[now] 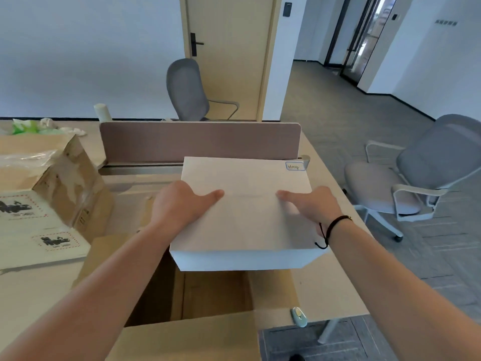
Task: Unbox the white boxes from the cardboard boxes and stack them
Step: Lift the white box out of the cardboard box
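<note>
Near flap: brown flap of the open cardboard box (197, 340) at 6 o'clock, closest to cam; box mouth open w/ dark interior just above it.
Left hand: left hand (179, 204) at approx 9 o'clock side of the white box (244, 212), thumb laid flat on the lid, palm against the left edge; other fingers hidden under/behind the edge, so gripping the box side.
Right hand: right hand (309, 207) at 3 o'clock side of same box, thumb flat on the lid pointing inward, remaining fingers out of sight past the right edge; holding the box. Black cord bracelet (330, 227) on the wrist.
White box: held level btwn both hands, above the open carton's mouth, front wall facing cam; small blue-edged label (295, 166) w/ handwriting at its far right corner, approx 1 o'clock.
Surface: light wood surface (33, 295) under everything; brown divider panel (200, 142) at 12 o'clock behind the box.
Other carton: taped cardboard carton (59, 178) at 10 o'clock; flat white printed boxes (39, 230) just beside it at 9 o'clock.
Small item: pale green gadget (298, 316) at 5 o'clock near surface edge, can't tell what it is.
Chairs: grey chair (416, 183) at 3 o'clock; another grey chair (190, 92) at 12 o'clock by the door.
</note>
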The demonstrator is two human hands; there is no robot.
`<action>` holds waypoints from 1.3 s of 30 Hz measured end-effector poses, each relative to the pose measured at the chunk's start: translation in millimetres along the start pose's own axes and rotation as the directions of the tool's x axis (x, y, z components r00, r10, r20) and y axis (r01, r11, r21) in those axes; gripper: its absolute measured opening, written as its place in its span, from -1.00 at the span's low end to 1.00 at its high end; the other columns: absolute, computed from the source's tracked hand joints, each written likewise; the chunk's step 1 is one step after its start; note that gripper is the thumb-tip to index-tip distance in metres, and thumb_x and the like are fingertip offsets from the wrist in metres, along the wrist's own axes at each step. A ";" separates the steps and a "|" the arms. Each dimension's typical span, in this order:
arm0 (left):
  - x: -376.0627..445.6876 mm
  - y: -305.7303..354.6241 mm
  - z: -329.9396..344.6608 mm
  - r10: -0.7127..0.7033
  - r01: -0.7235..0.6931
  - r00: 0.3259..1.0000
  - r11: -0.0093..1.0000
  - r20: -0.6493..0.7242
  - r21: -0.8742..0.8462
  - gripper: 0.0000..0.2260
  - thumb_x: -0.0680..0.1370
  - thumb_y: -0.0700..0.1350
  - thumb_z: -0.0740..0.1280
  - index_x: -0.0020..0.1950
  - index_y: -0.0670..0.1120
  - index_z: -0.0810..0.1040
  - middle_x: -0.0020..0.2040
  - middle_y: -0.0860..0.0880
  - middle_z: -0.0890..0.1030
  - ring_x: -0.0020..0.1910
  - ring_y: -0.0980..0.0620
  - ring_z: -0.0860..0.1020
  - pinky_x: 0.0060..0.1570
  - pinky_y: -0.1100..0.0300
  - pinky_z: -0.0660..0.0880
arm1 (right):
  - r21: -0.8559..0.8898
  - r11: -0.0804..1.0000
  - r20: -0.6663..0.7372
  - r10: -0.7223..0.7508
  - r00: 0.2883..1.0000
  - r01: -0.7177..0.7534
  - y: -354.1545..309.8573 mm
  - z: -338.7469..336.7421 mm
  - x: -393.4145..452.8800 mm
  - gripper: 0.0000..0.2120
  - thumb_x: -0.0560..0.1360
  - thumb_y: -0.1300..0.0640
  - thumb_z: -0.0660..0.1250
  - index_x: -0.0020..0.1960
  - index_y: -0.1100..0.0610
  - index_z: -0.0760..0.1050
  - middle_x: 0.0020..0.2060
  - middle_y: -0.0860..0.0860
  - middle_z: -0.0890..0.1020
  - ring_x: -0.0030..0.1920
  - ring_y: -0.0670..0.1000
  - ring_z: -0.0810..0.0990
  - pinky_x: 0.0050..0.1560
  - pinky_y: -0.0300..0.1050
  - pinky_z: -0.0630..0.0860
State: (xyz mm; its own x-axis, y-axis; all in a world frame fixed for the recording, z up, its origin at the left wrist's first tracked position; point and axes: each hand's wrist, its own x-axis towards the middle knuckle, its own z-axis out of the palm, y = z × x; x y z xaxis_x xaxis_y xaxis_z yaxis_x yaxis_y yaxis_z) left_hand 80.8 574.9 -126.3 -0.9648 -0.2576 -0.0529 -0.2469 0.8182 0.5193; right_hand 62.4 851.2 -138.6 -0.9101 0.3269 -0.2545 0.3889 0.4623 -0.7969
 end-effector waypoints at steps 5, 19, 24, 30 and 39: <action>24.7 93.8 73.6 -0.013 0.015 0.999 0.997 0.036 -0.074 -0.36 0.40 0.39 0.39 -0.11 -0.25 0.61 -0.26 -0.09 0.64 -0.33 -0.02 0.58 -0.37 0.14 0.45 | 0.028 0.999 -0.010 0.029 1.000 -0.028 44.9 -72.2 83.0 -0.51 0.23 -0.20 0.61 -0.06 0.11 0.58 -0.16 0.01 0.68 -0.08 0.06 0.65 0.05 0.06 0.61; 46.6 243.2 302.9 -0.250 0.287 0.937 0.949 0.245 -0.130 -0.34 0.28 0.45 0.40 -0.05 -0.14 0.61 -0.23 -0.02 0.67 -0.28 0.00 0.65 -0.21 0.04 0.64 | -0.090 0.976 0.047 0.202 0.978 -0.198 208.3 -185.9 261.0 -0.42 0.20 -0.33 0.52 -0.06 0.13 0.59 -0.16 0.02 0.69 -0.12 0.08 0.66 -0.15 -0.05 0.57; 59.9 250.4 342.3 -0.319 0.347 0.904 0.936 0.284 -0.057 -0.24 0.33 0.42 0.42 0.21 -0.18 0.42 -0.04 -0.01 0.60 -0.08 -0.03 0.60 -0.11 0.07 0.58 | -0.088 0.958 0.071 0.279 0.958 -0.272 244.5 -173.9 285.8 -0.42 0.13 -0.36 0.46 -0.05 0.06 0.61 -0.18 -0.05 0.70 -0.13 0.03 0.66 -0.16 -0.07 0.58; 86.4 247.8 377.0 -0.358 0.392 0.880 0.919 0.310 -0.051 -0.39 0.42 0.33 0.42 0.16 -0.14 0.42 -0.15 0.09 0.51 -0.10 -0.02 0.52 -0.13 0.13 0.49 | -0.169 0.949 0.051 0.277 0.960 -0.265 256.1 -154.2 316.6 -0.42 0.18 -0.41 0.38 -0.06 0.04 0.56 -0.19 -0.07 0.67 -0.14 0.04 0.64 -0.24 -0.11 0.49; 162.4 259.5 397.4 -0.385 0.427 0.880 0.898 0.277 -0.109 -0.47 0.38 0.37 0.42 0.07 -0.01 0.45 -0.10 0.10 0.58 -0.08 -0.01 0.57 -0.12 0.12 0.52 | -0.194 0.957 0.011 0.221 0.975 -0.215 229.2 -136.5 394.5 -0.55 0.30 -0.34 0.42 -0.10 0.03 0.53 -0.20 -0.08 0.65 -0.14 0.05 0.62 -0.15 -0.08 0.51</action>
State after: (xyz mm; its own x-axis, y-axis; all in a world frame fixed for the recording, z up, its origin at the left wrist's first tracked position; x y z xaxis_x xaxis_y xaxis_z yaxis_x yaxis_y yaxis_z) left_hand -175.9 949.7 -339.1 -0.7793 -0.3996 -0.4826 -0.6237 0.5688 0.5361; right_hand -188.0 1198.6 -346.8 -0.8031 0.4119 -0.4307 0.5956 0.5318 -0.6020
